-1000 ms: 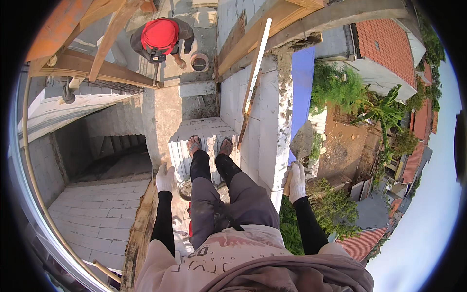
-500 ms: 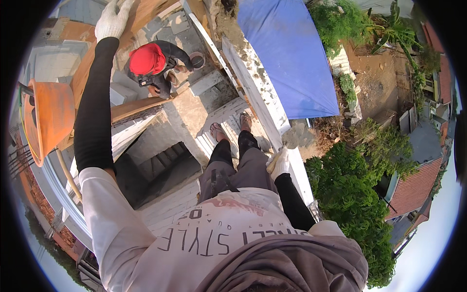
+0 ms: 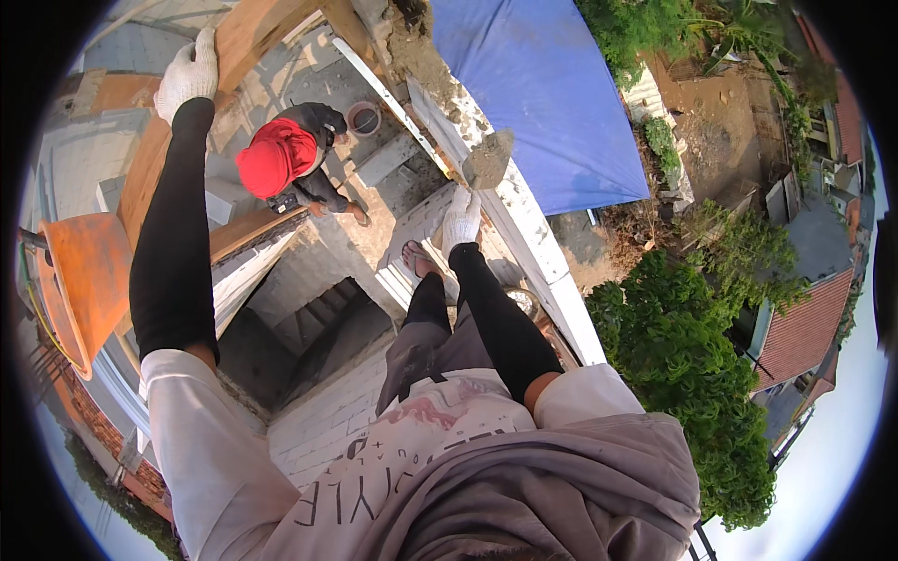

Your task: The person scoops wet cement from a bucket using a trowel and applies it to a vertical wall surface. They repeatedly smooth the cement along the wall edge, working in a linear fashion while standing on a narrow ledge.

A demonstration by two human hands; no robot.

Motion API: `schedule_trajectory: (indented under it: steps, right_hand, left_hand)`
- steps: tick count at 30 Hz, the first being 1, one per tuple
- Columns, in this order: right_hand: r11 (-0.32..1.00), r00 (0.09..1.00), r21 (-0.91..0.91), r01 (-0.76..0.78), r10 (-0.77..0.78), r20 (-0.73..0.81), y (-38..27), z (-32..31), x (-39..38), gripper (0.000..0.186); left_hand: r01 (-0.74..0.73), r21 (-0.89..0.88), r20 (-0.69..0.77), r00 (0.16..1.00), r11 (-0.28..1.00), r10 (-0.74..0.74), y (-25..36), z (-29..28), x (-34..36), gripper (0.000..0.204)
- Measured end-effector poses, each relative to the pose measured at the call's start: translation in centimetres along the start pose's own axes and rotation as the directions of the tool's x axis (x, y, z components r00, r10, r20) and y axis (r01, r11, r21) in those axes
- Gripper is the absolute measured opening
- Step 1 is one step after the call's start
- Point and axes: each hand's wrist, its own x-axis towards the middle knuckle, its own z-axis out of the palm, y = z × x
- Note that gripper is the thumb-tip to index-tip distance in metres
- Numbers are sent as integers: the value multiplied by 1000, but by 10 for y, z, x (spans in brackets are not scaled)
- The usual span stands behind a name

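The trowel [image 3: 488, 161] has its grey blade over the top of the pale wall [image 3: 547, 266], near the edge beside the blue tarp [image 3: 543, 103]. The right hand [image 3: 461, 221], gloved, has its fingers closed on the mostly hidden handle. The left hand [image 3: 190, 75], also gloved, lies against a wooden beam [image 3: 257, 42]; how far its fingers curl cannot be told. An orange bucket [image 3: 89, 276] sits beside the left forearm. Lower down, a co-worker [image 3: 297, 157] in a red head covering [image 3: 269, 165] bends near a round pail [image 3: 363, 119].
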Motion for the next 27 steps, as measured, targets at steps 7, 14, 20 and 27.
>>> schedule_trajectory:
  steps: [7,14,20,27]
  right_hand:
    - [964,977,-156,213,-206,61,14,147,78,34]
    - [668,751,-349,657,-539,382,20,238,150,34]
    - [680,917,-630,374,-373,141,-4,187,74,49]
    - [969,990,-241,61,-27,141,-25,108,7,33]
  left_hand:
    - [-12,17,-26,1000,1000,13,19,-10,-4,77]
    - [-13,12,-53,999,1000,14,15,-19,-10,74]
    - [39,83,-54,998,996,-35,-19,-11,-20,75]
    - [4,43,-56,998,999,-1,9,-9,-15,71]
